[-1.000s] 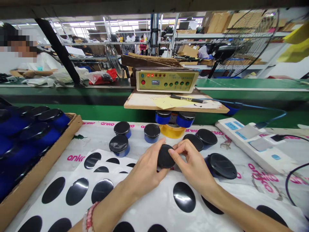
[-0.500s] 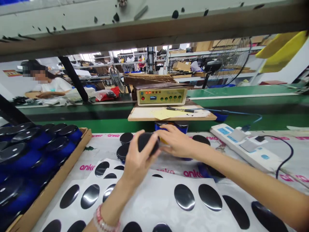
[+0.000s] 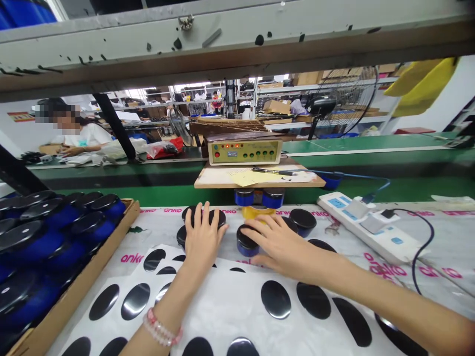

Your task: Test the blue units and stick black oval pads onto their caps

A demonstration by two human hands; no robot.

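Along the left edge of the surface (image 3: 158,230), a cardboard tray (image 3: 86,271) holds many blue pots (image 3: 91,225) with glossy black tops. Between it and the arms, running across the near edge, lie white sheets (image 3: 230,306) of black discs (image 3: 135,300).

The left hand (image 3: 203,240) is palm down near the far edge, fingers splayed wide over a small group of pots; its thumb side lies against one black-topped pot (image 3: 218,219). It is not closed around anything, though I cannot tell how firmly it presses.

A moment ago the two hands held a black round piece up off the surface, and then the left hand alone had it; now nothing is raised. That suggests, as a judgement, that the handling of that piece has broken off and attention has shifted to pots standing down.

The right hand (image 3: 278,242) is half open, its fingertips at the top of another pot (image 3: 247,241) in front of the yellow stand (image 3: 250,212); a firm grip cannot be made out. Further right, more pots (image 3: 304,223) stand before the power strip (image 3: 371,230), which slants toward the right edge.
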